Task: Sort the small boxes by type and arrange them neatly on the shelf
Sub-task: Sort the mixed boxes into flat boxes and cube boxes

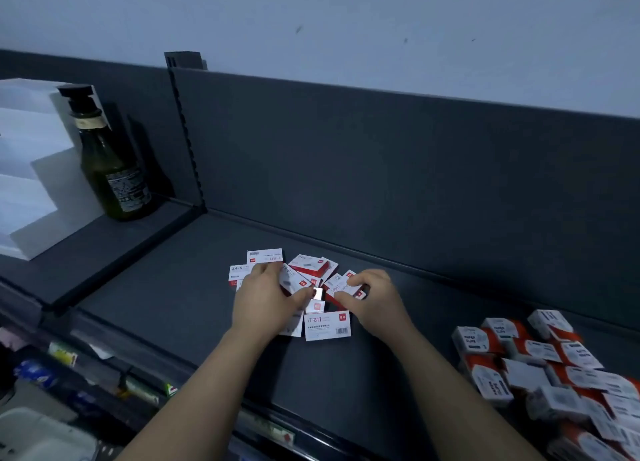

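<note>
Several small white-and-red staple boxes (313, 266) lie jumbled in the middle of the dark grey shelf (173, 287). My left hand (265, 296) rests on the left side of the pile, fingers curled over one box (292, 280) and thumb against it. My right hand (372, 296) pinches another staple box (343, 287) on the pile's right side. One flat box (327, 325) lies face up just in front of both hands. A separate heap of white-and-orange paper clip boxes (540, 360) fills the shelf's right end.
A dark green pump bottle (110, 169) and stacked white boxes (27, 169) stand on the neighbouring shelf to the left, past a slotted upright (187, 138). The back panel (415, 169) rises behind the pile. Lower shelves with goods show at bottom left.
</note>
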A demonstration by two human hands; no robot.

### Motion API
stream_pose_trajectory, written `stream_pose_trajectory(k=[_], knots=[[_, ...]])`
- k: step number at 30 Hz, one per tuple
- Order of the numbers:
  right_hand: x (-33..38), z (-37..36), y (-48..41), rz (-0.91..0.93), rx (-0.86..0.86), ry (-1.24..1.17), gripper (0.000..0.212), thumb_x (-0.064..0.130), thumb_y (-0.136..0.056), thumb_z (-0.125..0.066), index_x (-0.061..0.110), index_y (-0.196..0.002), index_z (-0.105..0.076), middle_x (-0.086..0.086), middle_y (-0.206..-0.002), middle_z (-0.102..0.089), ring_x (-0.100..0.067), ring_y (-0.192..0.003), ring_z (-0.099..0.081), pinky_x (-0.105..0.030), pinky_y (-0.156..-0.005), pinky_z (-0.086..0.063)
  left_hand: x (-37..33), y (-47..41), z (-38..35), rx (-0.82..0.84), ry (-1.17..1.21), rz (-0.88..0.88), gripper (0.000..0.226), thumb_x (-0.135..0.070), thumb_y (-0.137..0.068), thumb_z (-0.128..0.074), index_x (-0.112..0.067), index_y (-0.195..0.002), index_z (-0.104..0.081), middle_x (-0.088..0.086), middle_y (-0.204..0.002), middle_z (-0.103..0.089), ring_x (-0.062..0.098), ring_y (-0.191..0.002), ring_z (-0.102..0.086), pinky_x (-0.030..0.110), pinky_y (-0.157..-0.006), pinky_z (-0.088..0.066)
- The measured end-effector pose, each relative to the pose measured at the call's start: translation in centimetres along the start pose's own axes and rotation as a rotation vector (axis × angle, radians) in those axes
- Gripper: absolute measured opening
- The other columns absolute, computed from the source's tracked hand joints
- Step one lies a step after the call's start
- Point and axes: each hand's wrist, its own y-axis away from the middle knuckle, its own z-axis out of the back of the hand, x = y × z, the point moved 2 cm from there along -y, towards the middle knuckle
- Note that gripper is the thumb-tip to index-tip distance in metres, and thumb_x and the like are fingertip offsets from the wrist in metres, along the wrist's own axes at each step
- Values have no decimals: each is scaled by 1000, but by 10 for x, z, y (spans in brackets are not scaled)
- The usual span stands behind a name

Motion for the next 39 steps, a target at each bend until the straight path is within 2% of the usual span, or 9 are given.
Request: stream_pose_trajectory(k=[4, 8, 10, 17, 22, 26, 28, 32, 39], knots=[[2, 12, 8, 2, -25, 134, 31, 25, -85, -68, 14, -115, -64, 6, -124, -55, -6, -107, -52, -15, -87, -34, 1, -2, 5, -72, -89, -148, 63, -60, -76, -63, -20, -125, -57, -1, -128, -55, 22, -116, -50, 35, -95, -43], [1, 28, 26, 20, -77, 279, 42, 30, -91, -61, 17, -130, -56, 3, -140, -50, -11, -130, -43, -18, -104, -28, -10, 5, 9, -133, -96, -308, 48, -42, -84, -63, -16, -124, -59, 2, -127, -59, 25, -115, -53, 35, -97, -40], [1, 40, 39, 21, -113, 330, 45, 31, -92, -58, 18, -136, -51, 3, -145, -46, -11, -134, -39, -23, -110, -27, -19, 11, 8, -130, -87, -386, 43, -35, -85, -63, -14, -122, -61, 3, -121, -63, 27, -110, -56, 36, -92, -41], [-7, 94, 96, 15, -292, 456, 40, 25, -96, -52, 14, -135, -52, -2, -137, -55, -16, -125, -49, -23, -104, -32, -74, 46, -12, 0, -37, -596, 20, -34, -86, -58, -22, -99, -66, 0, -94, -69, 26, -93, -60, 33, -76, -44], [-25, 143, 142, -75, -368, 488, 39, 25, -97, -48, 21, -135, -51, 4, -136, -54, -14, -124, -49, -21, -100, -33, -122, 81, -37, 59, 3, -746, 38, -39, -89, -57, -18, -120, -63, 2, -114, -67, 24, -104, -58, 34, -90, -43], [-48, 191, 189, -160, -458, 502, 39, 23, -96, -52, 24, -134, -51, 6, -129, -59, -13, -115, -54, -17, -87, -39, -166, 117, -60, 105, 29, -855, 32, -36, -87, -61, -19, -113, -66, 2, -110, -68, 25, -98, -61, 37, -86, -45], [-62, 215, 213, -199, -477, 512, 38, 23, -95, -52, 23, -133, -53, 4, -129, -59, -14, -116, -54, -23, -89, -44, -190, 139, -73, 138, 53, -893, 26, -36, -87, -59, -21, -107, -67, 0, -105, -68, 23, -94, -59, 35, -81, -45], [-92, 270, 264, -275, -529, 571, 45, 28, -96, -52, 17, -139, -47, 2, -140, -51, -14, -129, -46, -26, -102, -38, -241, 188, -102, 195, 77, -970, 29, -34, -85, -62, -18, -108, -68, 2, -103, -70, 25, -94, -61, 36, -81, -47], [-149, 361, 343, -341, -583, 590, 46, 26, -95, -55, 13, -138, -49, -2, -140, -52, -16, -129, -47, -24, -104, -36, -322, 277, -150, 253, 118, -1031, 36, -40, -90, -56, -19, -118, -63, 0, -113, -65, 22, -102, -58, 32, -87, -44]])
